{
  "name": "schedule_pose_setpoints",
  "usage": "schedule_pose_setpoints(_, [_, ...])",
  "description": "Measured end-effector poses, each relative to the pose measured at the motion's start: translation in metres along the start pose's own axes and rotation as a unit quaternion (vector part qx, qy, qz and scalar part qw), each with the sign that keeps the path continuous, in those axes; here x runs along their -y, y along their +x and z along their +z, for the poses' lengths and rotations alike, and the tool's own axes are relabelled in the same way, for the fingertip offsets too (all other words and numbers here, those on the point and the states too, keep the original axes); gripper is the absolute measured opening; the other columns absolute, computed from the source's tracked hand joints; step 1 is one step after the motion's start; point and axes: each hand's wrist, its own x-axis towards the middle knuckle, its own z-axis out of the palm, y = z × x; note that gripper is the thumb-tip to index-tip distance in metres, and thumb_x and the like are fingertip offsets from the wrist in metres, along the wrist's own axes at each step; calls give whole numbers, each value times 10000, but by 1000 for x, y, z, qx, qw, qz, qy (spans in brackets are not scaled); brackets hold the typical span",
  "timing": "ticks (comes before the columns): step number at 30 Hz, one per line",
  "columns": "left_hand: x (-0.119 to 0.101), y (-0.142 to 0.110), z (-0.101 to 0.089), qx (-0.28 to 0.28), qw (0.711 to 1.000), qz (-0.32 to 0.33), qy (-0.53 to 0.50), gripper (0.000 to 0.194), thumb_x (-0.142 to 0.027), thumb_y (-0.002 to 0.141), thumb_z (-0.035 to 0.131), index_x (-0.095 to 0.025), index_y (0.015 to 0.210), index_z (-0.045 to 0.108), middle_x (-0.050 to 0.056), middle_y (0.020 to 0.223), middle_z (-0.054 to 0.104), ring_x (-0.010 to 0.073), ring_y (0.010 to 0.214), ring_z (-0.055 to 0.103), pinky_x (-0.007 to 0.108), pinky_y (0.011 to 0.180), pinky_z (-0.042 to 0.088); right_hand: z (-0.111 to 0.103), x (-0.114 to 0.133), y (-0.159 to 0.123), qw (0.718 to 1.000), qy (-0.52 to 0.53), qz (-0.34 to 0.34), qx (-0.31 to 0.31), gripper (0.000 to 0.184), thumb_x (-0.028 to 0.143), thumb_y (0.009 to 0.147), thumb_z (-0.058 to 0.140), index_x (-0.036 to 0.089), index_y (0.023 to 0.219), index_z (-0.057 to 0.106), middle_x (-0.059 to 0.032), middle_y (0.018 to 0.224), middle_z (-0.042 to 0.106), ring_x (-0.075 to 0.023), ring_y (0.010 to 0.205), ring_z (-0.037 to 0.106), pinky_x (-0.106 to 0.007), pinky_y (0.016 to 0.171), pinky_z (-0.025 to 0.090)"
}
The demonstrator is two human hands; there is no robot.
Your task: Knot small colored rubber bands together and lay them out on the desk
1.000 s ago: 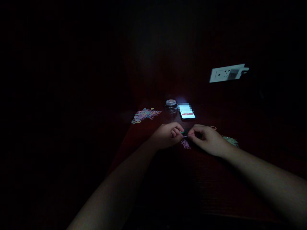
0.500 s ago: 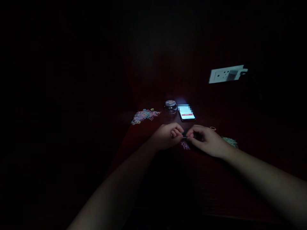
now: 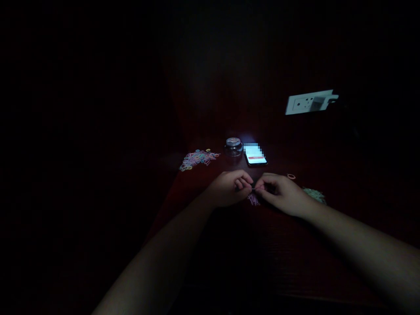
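Note:
My left hand (image 3: 232, 187) and my right hand (image 3: 279, 192) meet above the dark red table, both pinched closed. Between their fingertips runs a thin pale rubber band (image 3: 253, 189), gripped at one end by each hand; its colour is hard to make out in the dim light. Just below the fingertips lies a small bunch of purple rubber bands (image 3: 253, 200), partly covered by my left hand. A heap of pale green rubber bands (image 3: 315, 195) lies beyond my right wrist, and a single orange band (image 3: 291, 176) rests behind that hand.
A mixed heap of coloured rubber bands (image 3: 198, 159) lies at the table's left edge. Behind my hands stand a clear lidded jar (image 3: 233, 147) and a lit phone (image 3: 257, 158). A wall socket (image 3: 308, 103) with a plug is at the right. The surroundings are very dark.
My hands have shifted very slightly, with the fingertips a little lower. A small green spot at my left fingertips no longer shows. The things on the table have not moved.

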Motion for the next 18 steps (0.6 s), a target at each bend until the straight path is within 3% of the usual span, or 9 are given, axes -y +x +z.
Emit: schedule_pose_setpoints(18, [0, 1, -1, 4, 1000, -17, -6, 214, -183, 748, 611, -162, 959, 646, 11, 784, 665, 79, 632, 554, 210, 565, 457, -1, 0, 0, 1000, -10, 2, -25, 137, 266, 838, 551, 189, 800, 658, -20, 732, 631, -158, 672, 572, -282, 621, 449])
